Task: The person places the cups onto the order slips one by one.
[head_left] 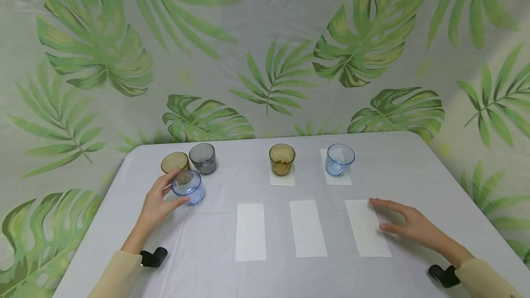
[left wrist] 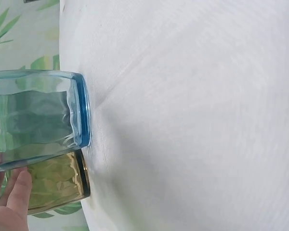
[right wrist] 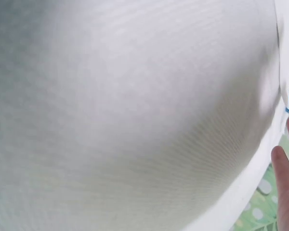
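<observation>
On the left side of the table, my left hand [head_left: 159,201] grips a clear blue glass [head_left: 188,188], thumb on the near side and fingers on the far side. In the left wrist view the blue glass [left wrist: 38,115] stands upright; whether its base touches the cloth I cannot tell. Just behind it are an amber glass [head_left: 174,160], partly hidden, and a grey glass [head_left: 203,159]. My right hand [head_left: 414,226] hovers with extended, spread fingers at the edge of the rightmost white paper [head_left: 366,231] and holds nothing.
At the back, an amber glass [head_left: 282,160] and another blue glass [head_left: 340,160] each stand on a white paper. Two more papers, a left one [head_left: 250,233] and a middle one [head_left: 308,231], lie in the front row. A leaf-patterned cloth [head_left: 265,22] hangs behind the white table [head_left: 198,252].
</observation>
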